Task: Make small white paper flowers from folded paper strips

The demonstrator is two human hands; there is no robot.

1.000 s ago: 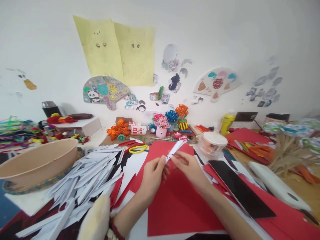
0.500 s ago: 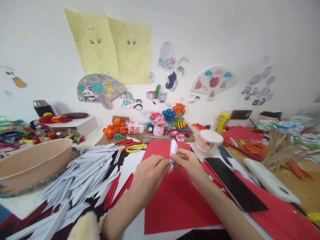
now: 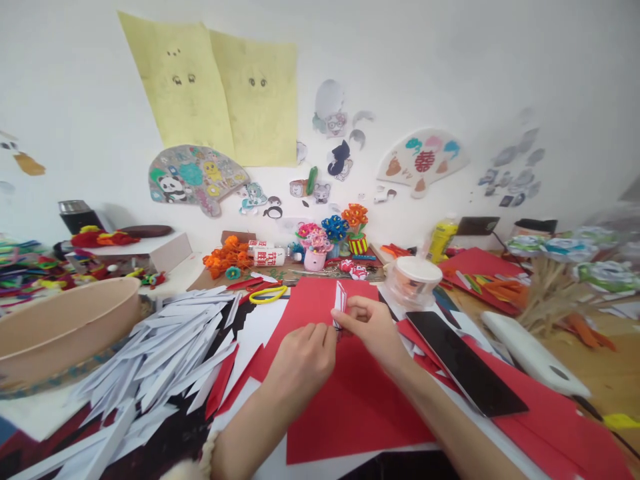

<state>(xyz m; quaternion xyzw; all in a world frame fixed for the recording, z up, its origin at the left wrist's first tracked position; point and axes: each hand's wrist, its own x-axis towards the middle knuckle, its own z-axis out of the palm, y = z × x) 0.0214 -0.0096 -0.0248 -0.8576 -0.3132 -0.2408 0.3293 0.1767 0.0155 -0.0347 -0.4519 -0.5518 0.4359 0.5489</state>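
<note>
A small folded white paper piece (image 3: pixel 341 297) with red edges stands upright over a red paper sheet (image 3: pixel 360 400). My right hand (image 3: pixel 369 327) pinches it between thumb and fingers. Close by on the left, my left hand (image 3: pixel 306 357) is closed, its fingertips bent inward at the lower end of the piece. What those fingertips hold is hidden. A thin dark line, perhaps thread or wire, shows between the two hands.
A heap of folded white paper strips (image 3: pixel 170 340) lies left, beside a beige basin (image 3: pixel 70 327). Yellow-handled scissors (image 3: pixel 268 294) rest behind. Right are a black phone (image 3: pixel 465 363), a lidded tub (image 3: pixel 416 277) and a white device (image 3: pixel 535 353). Handmade flowers (image 3: pixel 334 230) stand at the back.
My left hand has turned and dropped slightly to the left, away from the folded paper. The paper piece has tilted a little in my right hand. The whole view has shifted slightly.
</note>
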